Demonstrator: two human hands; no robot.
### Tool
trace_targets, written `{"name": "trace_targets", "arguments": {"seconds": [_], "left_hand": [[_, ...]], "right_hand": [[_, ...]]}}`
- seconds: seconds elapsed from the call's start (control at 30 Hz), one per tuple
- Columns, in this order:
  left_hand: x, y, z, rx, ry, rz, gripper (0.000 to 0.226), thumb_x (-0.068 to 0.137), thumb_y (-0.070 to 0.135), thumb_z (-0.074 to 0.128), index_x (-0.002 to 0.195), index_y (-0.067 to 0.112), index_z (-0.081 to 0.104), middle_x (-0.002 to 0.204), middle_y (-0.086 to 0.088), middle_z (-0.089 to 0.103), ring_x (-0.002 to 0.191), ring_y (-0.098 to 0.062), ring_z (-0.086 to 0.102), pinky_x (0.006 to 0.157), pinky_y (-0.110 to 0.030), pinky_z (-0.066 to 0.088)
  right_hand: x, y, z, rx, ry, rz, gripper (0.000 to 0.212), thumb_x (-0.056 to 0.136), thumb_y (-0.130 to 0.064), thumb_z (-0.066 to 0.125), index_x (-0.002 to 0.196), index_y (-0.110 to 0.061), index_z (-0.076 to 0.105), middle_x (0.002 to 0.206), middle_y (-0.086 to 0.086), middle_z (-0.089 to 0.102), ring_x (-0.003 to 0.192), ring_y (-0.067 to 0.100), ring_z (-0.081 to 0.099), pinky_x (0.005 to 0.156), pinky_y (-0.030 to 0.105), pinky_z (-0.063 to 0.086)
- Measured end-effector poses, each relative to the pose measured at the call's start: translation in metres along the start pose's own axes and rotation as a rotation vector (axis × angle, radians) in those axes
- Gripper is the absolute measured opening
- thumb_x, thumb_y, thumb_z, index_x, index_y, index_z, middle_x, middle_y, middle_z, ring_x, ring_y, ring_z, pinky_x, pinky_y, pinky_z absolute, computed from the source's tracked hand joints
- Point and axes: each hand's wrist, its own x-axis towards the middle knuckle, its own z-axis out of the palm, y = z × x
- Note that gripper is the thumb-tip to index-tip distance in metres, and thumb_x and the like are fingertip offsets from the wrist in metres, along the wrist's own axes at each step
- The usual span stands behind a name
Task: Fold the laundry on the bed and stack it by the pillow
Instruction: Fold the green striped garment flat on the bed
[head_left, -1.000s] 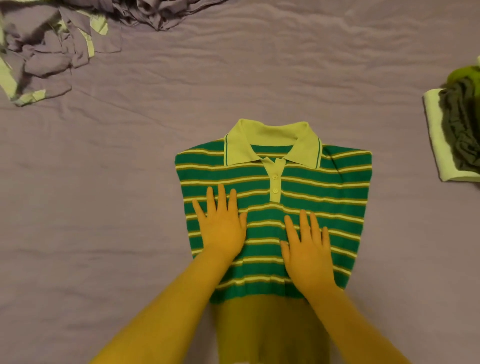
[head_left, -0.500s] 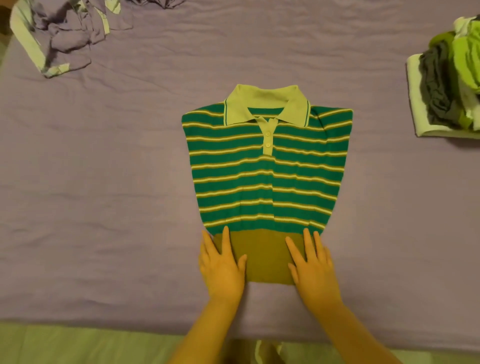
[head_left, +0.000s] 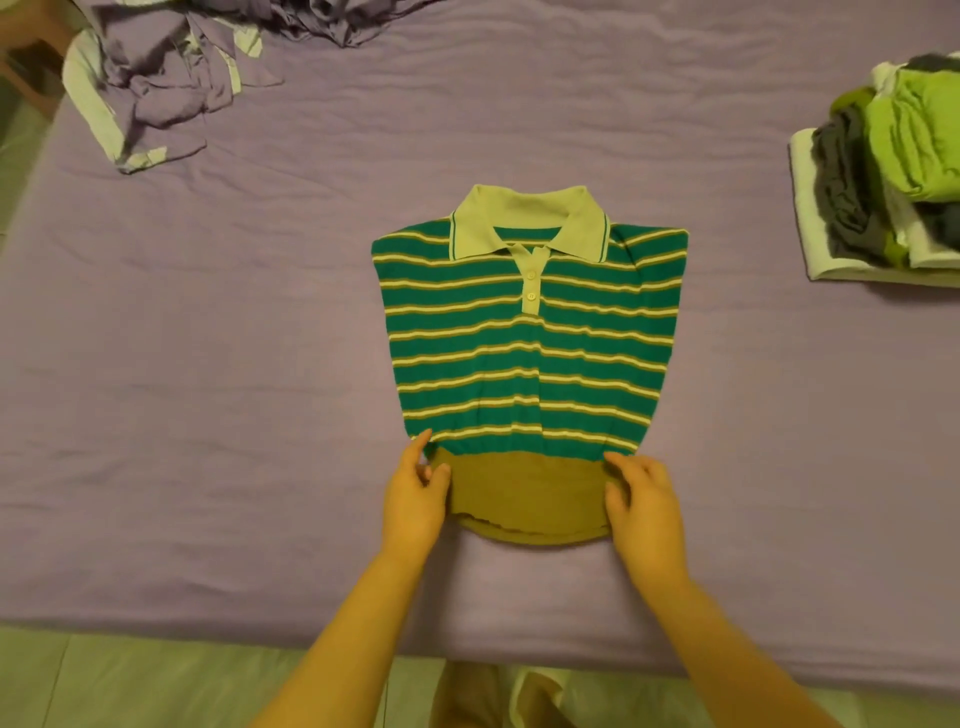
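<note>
polo shirt (head_left: 530, 358) mid-bed, sleeves tucked | left hand (head_left: 414, 499) and right hand (head_left: 644, 506) slid down off stripes, now pinching hem corners near front edge | bottom-up fold looks next
</note>
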Motion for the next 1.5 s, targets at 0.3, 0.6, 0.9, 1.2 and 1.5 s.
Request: {"name": "trace_targets", "arguments": {"seconds": [0.3,0.6,0.9,1.2,1.5], "left_hand": [[0.097,0.084,-0.008,-0.258,0.005,-0.115,0.011,0.093,0.015,0.058,0.097,0.012,0.068,0.089,0.001,0.065,0.083,-0.016,0.062,0.072,-0.028,0.055],[0.144,0.074,0.021,0.469,-0.075,0.085,0.054,0.085,0.033,0.068,0.132,0.013,0.048,0.124,-0.007,0.056,0.111,-0.026,0.055,0.096,-0.045,0.049],[0.146,0.076,0.022,0.431,-0.028,0.251,0.015,0.099,0.036,0.041,0.099,0.022,0.043,0.094,0.001,0.059,0.079,-0.010,0.055,0.065,-0.026,0.045],[0.215,0.133,0.014,0.439,-0.015,0.409,0.022,0.099,0.044,0.027,0.095,0.025,0.036,0.072,0.005,0.053,0.062,-0.008,0.052,0.047,-0.021,0.033],[0.267,0.168,0.030,0.556,0.035,0.407,0.029,0.098,0.049,0.031,0.107,0.022,0.038,0.082,0.002,0.059,0.062,-0.008,0.051,0.046,-0.024,0.033]], "right_hand": [[0.115,-0.051,-0.029,0.311,0.088,0.154,0.029,0.099,-0.019,0.046,0.125,-0.016,0.058,0.123,0.006,0.058,0.105,0.017,0.053,0.077,0.019,0.043],[0.155,-0.050,0.005,-0.160,-0.060,0.168,0.056,0.094,-0.032,0.055,0.143,-0.012,0.036,0.134,0.011,0.051,0.122,0.029,0.049,0.100,0.043,0.044],[0.163,-0.056,0.007,-0.045,0.067,0.204,0.029,0.100,-0.030,0.040,0.118,-0.011,0.051,0.109,0.011,0.057,0.099,0.027,0.057,0.079,0.039,0.048],[0.239,-0.081,-0.027,-0.144,0.163,0.019,0.031,0.101,-0.036,0.031,0.117,-0.014,0.046,0.084,0.002,0.055,0.068,0.016,0.050,0.055,0.028,0.036],[0.306,-0.099,-0.027,-0.112,0.179,-0.030,0.026,0.100,-0.034,0.037,0.117,-0.017,0.047,0.087,0.004,0.059,0.075,0.023,0.056,0.057,0.032,0.040]]}}
